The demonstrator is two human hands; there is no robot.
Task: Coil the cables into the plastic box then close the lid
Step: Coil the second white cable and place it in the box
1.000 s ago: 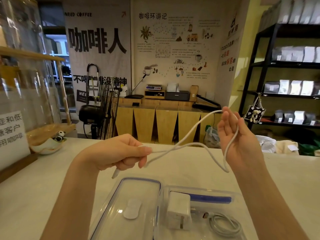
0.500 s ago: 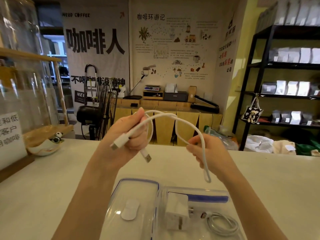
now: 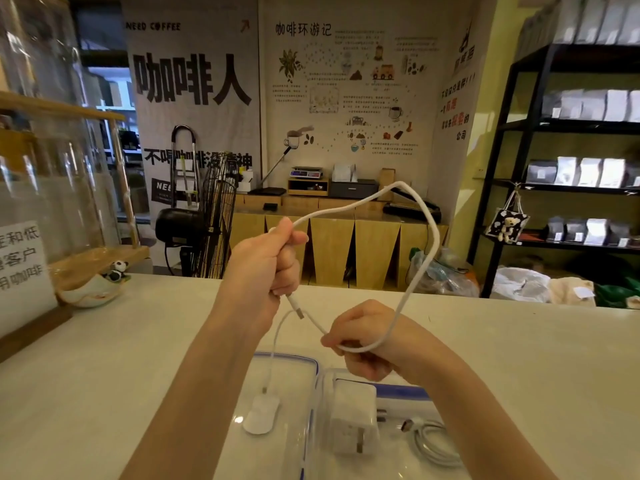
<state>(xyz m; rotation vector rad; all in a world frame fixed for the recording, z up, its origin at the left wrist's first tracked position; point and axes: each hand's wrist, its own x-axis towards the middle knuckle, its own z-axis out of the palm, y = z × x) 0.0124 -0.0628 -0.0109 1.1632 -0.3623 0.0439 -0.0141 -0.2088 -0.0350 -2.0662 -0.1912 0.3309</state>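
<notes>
In the head view we hold a white cable [image 3: 408, 271] in the air above the counter [image 3: 138, 358], over its near edge. Our left hand [image 3: 266, 261] is a fist closed around one part of the cable, and a short end with a small metal plug [image 3: 297, 310] hangs out below the fist. From the top of this hand the cable rises in a wide loop to the right and comes down to our right hand [image 3: 363, 341], whose fingers are curled and grip it. The cable is thin, smooth and round.

Below the hands the clear plastic box [image 3: 320, 403] stands open at the near edge, with its blue-rimmed lid [image 3: 287, 362] lying flat at its left. Inside we see a white charger [image 3: 353, 420] and another coiled cable [image 3: 436, 445].
</notes>
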